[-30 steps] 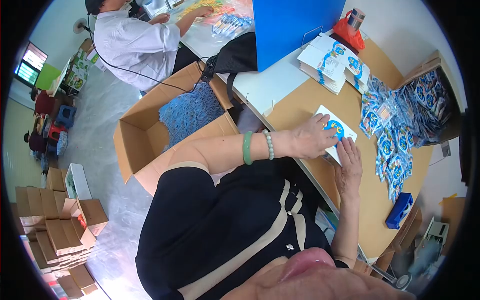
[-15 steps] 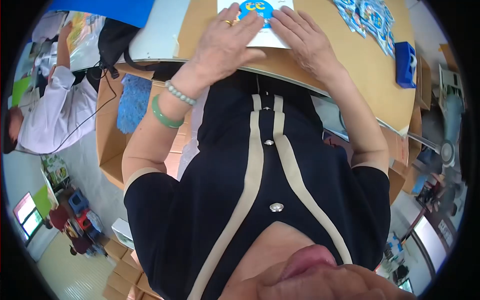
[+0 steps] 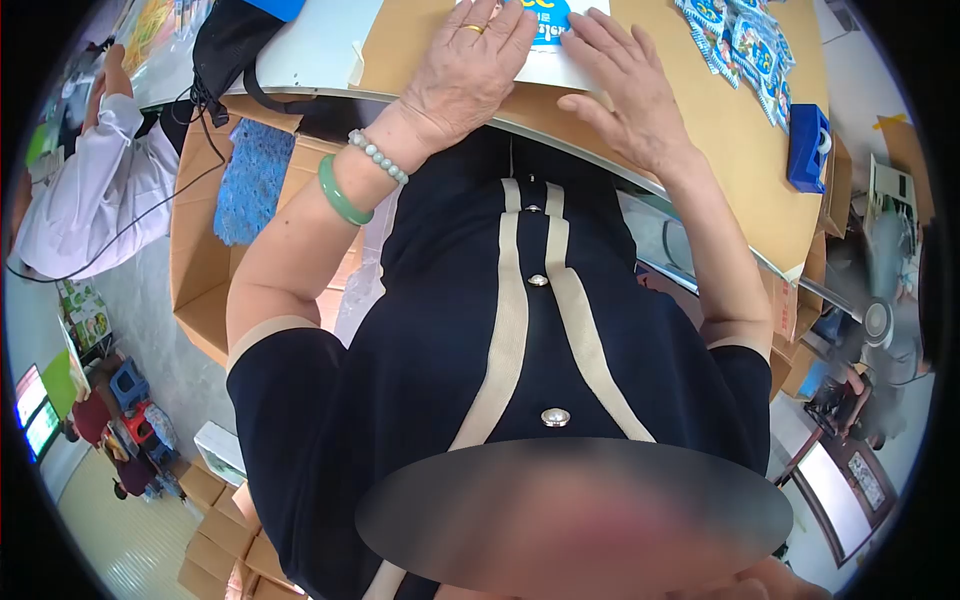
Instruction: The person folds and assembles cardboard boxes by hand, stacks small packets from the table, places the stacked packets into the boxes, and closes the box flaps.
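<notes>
At the top edge of the head view lies a white printed card or pack point(image 3: 560, 70) with a blue round print, on the brown tabletop. My left hand point(image 3: 475, 75), with a ring, rests its flat fingers on the pack's left side. On the pack's right edge lie the spread fingertips of my right hand point(image 3: 625, 90), its thumb held apart. Neither hand is closed round anything. The pack's far end is cut off by the frame, and my fingers hide part of the print.
Small blue-and-white packets point(image 3: 755, 50) and a blue tape dispenser point(image 3: 808, 150) sit on the table's right side. A black bag point(image 3: 225, 50) is at the upper left, above an open cardboard box point(image 3: 200, 270) holding blue material point(image 3: 252, 185). Another person in white point(image 3: 105, 195) is at far left.
The view has turned and tilted downward, bringing the pack to the top edge. My left hand has shifted from across the print to the pack's left side; both hands stay on the pack.
</notes>
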Demonstrator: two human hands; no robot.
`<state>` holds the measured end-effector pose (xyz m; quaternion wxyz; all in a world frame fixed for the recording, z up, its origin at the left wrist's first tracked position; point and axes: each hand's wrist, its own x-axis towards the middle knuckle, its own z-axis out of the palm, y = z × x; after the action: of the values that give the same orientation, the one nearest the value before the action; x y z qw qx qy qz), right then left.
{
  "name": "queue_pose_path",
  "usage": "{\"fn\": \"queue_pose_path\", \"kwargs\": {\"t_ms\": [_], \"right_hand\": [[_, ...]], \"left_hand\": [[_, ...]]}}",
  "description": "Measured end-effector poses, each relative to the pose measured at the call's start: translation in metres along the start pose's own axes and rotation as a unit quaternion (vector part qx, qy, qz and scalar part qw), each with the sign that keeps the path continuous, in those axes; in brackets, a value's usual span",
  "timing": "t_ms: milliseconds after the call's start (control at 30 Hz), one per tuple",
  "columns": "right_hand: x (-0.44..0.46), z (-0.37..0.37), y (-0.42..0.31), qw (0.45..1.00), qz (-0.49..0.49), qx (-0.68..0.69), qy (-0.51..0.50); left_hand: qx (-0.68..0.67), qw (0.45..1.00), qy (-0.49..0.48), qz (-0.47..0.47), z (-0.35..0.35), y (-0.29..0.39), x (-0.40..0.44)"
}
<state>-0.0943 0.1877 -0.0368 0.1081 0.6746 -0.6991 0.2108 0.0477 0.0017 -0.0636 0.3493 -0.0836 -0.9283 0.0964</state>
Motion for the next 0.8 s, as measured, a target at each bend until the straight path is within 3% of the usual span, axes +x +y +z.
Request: {"fn": "queue_pose_path", "kwargs": {"t_ms": [100,233,333,367,467,500,600,800], "right_hand": [[0.002,-0.014,-0.012,0.995,0.059,-0.008,-0.084],[0.010,0.008,-0.006,0.996,0.064,-0.043,-0.047],[0.006,0.012,-0.002,0.993,0.047,-0.090,-0.061],[0.006,0.013,-0.001,0.993,0.045,-0.089,-0.062],[0.008,0.011,0.002,0.994,0.045,-0.070,-0.066],[0.009,0.007,0.003,0.994,0.046,-0.070,-0.068],[0.013,-0.009,0.007,0.987,0.033,-0.069,-0.139],[0.014,-0.013,0.019,0.988,0.048,-0.007,-0.145]], "left_hand": [[0.023,0.997,0.074,0.012,0.002,0.005,-0.003],[-0.036,0.999,-0.004,-0.004,-0.020,-0.002,0.004],[-0.263,0.935,-0.213,-0.108,-0.025,-0.017,0.010],[-0.263,0.934,-0.213,-0.110,-0.021,-0.018,0.009],[-0.119,0.992,-0.043,-0.004,-0.004,-0.019,0.007],[-0.122,0.992,-0.043,-0.004,-0.004,-0.017,0.007],[-0.081,0.980,-0.177,-0.031,-0.021,-0.011,0.022],[-0.153,0.975,-0.159,-0.006,-0.017,-0.029,0.021]]}}
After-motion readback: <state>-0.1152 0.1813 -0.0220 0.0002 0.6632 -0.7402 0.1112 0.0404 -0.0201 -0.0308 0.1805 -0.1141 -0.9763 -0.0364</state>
